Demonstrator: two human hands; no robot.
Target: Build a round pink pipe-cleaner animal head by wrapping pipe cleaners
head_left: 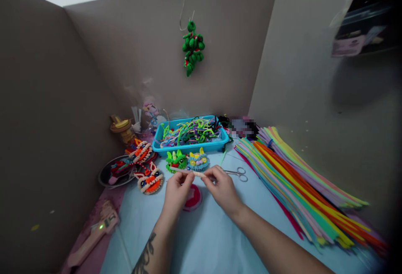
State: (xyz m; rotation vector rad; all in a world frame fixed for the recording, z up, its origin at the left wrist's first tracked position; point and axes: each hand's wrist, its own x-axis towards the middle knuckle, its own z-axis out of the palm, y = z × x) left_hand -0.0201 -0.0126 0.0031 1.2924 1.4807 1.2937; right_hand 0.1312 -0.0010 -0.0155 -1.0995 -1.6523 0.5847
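My left hand (178,188) pinches a thin pale stick whose end pokes out past the fingers to the left. Between both hands, a cream pipe cleaner (199,174) appears wound in a short coil around that stick. The fingers of my right hand (221,187) are closed on the coil's right end. Just behind the hands sit a green dragon-like head (176,160) and a blue-and-yellow head (198,161), both of fuzzy pipe cleaner. Below the fingers lies a round red-pink item (192,197), partly covered by my left hand. Scissors (237,173) rest beside my right hand.
A blue tray (191,150) of pipe cleaner scraps stands behind. Bundles of coloured pipe cleaners (292,182) lie at right. Orange-and-cream lion heads (150,180), a round dish (105,177) and a lit pink glue gun (97,232) are at left. Grey partitions enclose the table.
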